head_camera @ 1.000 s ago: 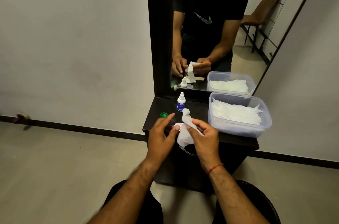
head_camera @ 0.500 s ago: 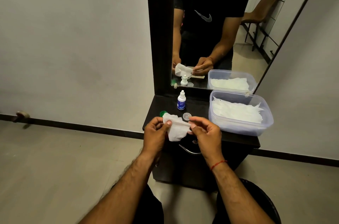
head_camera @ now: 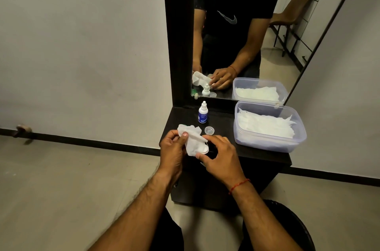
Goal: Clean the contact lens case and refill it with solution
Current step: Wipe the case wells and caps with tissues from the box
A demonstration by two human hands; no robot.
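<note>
My left hand pinches the top of a crumpled white tissue above the front edge of the dark shelf. My right hand closes thumb and fingers on the tissue's lower end, around a small pale round piece of the lens case that the tissue mostly covers. A clear round cap lies open side up on the shelf just behind my hands. The white solution bottle with a blue label stands upright behind it, capped. A sliver of a green cap peeks from behind the tissue.
A clear plastic box filled with white tissues sits on the right half of the shelf. A mirror rises at the back and reflects a person's arms. The shelf is narrow, with floor to the left and in front.
The bunched tissue has been opened out and shifted left in my left hand. The clear cap now lies on the shelf. My right hand has come back onto the tissue's lower end.
</note>
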